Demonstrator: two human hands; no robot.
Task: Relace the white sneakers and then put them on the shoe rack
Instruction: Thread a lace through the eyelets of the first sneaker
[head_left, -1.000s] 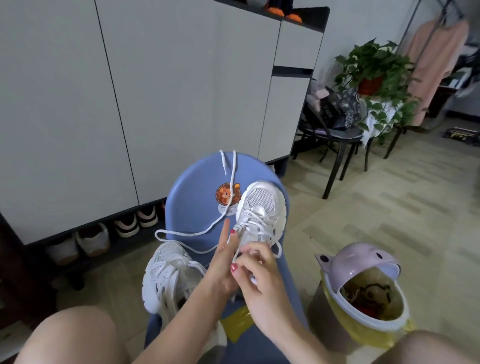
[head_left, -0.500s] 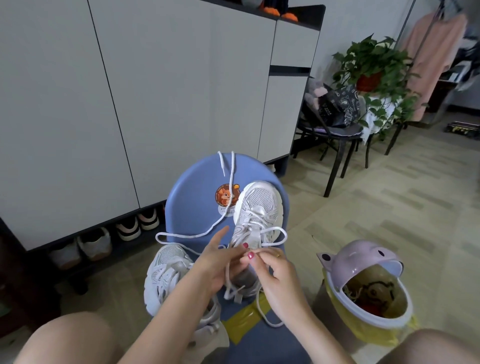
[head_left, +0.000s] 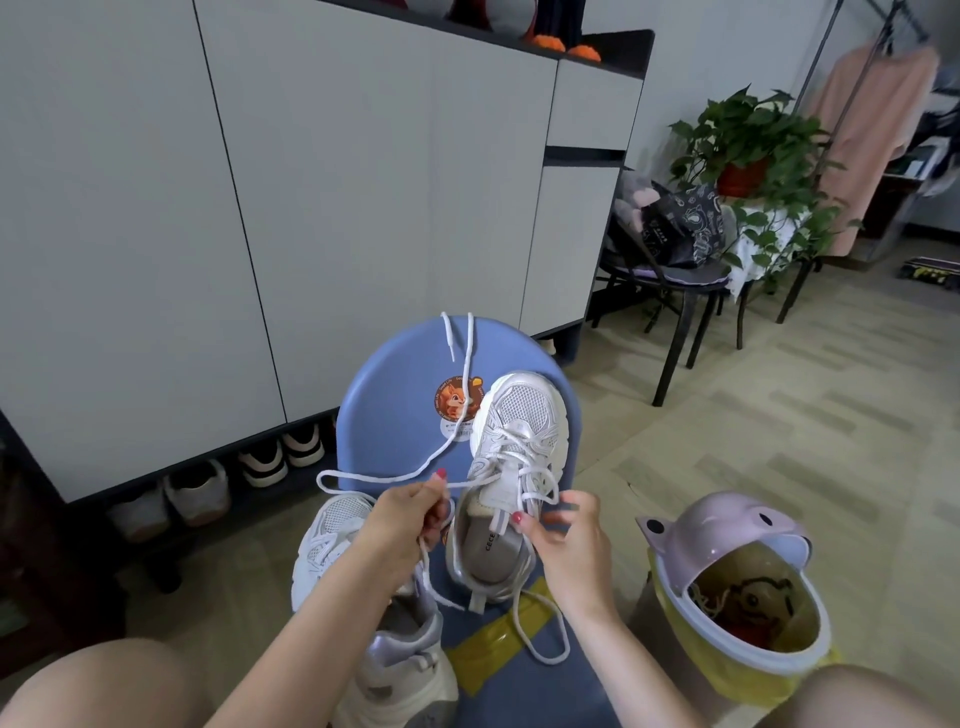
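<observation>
Blue chair (head_left: 395, 415) seat: sneaker (head_left: 514, 441) toe away; hands (head_left: 410, 512) pinch lace (head_left: 540, 618).

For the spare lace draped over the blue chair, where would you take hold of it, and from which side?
Probably pinch the spare lace near its two tips at the chair back's top edge, coming from above. Both ends hang there side by side, clear of the sneaker, while its lower loop runs close to the left hand.

Person: left hand (head_left: 410, 514) and right hand (head_left: 566, 535), forearms bare, unsleeved; fingernails painted red; both knees bare, at the lower frame corners.
</observation>
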